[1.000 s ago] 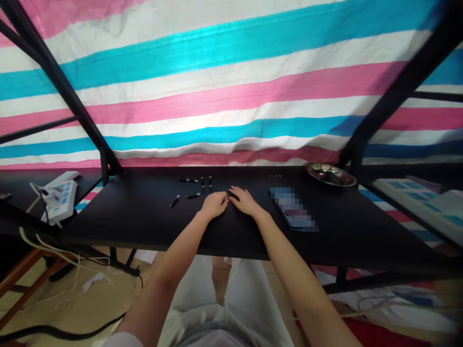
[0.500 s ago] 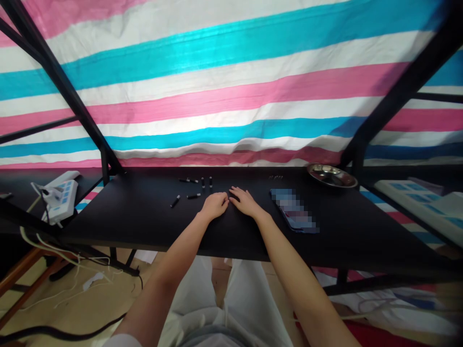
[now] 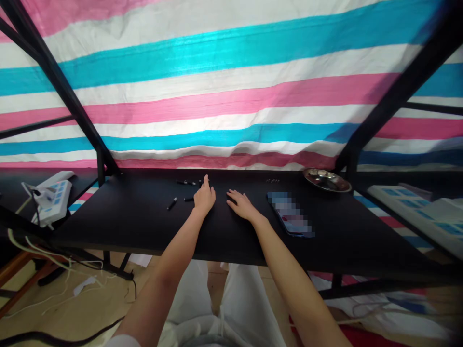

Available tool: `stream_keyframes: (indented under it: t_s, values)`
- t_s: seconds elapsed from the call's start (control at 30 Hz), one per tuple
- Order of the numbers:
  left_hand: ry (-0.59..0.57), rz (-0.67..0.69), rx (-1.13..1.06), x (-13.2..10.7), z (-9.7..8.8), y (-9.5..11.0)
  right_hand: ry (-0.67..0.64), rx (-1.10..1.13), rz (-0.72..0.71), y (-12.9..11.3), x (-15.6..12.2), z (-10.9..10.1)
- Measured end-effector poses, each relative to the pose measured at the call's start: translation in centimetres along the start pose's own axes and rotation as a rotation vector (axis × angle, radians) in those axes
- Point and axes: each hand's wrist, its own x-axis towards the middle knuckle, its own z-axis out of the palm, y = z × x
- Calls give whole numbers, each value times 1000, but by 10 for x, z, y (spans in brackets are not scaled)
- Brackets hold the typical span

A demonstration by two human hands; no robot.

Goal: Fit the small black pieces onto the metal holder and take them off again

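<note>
My left hand is over the black table, its index finger stretched forward and the other fingers partly hidden; I see nothing held. It is beside several small black cylinders with silvery ends. One cylinder lies slanted to the left, and another lies just left of the hand, partly covered by it. Farther back, a cylinder lies in line with a similar one. Fingertips hide part of the cylinders behind them. My right hand rests open and palm down on the table, holding nothing.
A phone-like slab, its screen blurred, lies right of my right hand. Several tiny pieces lie behind it. At the back right is a shiny metal dish. A white power strip stands left, beyond a black frame post.
My left hand has moved left and forward, away from my right hand, and its index finger now extends toward the cylinders. The right hand stays nearly in place. The view has shifted slightly.
</note>
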Motion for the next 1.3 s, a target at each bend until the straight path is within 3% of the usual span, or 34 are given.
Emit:
stream_keyframes:
  t_s: [0.3,0.5,0.7,0.9,1.07,1.2,1.3]
  values:
    - [-44,39,62,6,-2,-2,5,5,5,0,0,0]
    - [15,115,-80,5,4,-6,20,6,5,-2,-1,-1]
    - [-54,198,-434,-5,19,-6,149,82,-49,-3,1,2]
    - [-84,201,-512,-10,21,-5,249,87,-204,1,5,8]
    - [-10,203,-546,-11,19,-5,379,-65,-74,1,0,-2]
    - [-35,181,-558,-11,20,-6,461,138,-78,-5,-2,-9]
    - [-106,196,-591,-12,20,-6,427,391,-161,-12,-2,-7]
